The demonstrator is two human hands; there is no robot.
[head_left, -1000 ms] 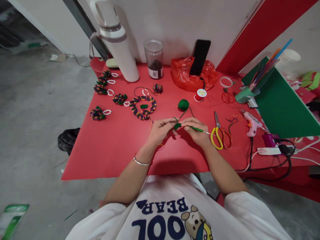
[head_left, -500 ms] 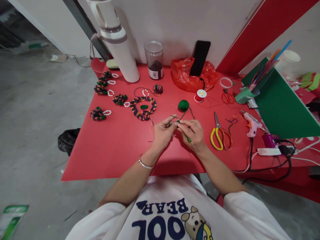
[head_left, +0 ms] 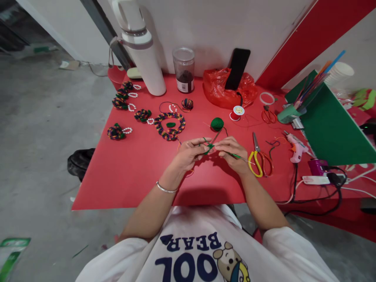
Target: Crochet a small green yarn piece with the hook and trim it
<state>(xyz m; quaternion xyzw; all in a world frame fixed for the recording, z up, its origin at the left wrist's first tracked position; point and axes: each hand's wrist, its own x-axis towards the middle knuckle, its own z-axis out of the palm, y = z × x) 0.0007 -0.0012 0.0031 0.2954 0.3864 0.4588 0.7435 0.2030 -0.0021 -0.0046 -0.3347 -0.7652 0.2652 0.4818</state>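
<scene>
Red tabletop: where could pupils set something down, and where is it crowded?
The widest bare patch of red tabletop lies front left, between the multicoloured crochet strip, left hand and front edge. A smaller one lies between the forearms. The right side is crowded with scissors, hot-glue gun, power strip.

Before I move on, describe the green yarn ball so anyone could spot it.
On the red table, find the red plastic bag. In front, left of the red thread spool, sits the green yarn ball; unlike the multicoloured ball, it is one plain colour.
</scene>
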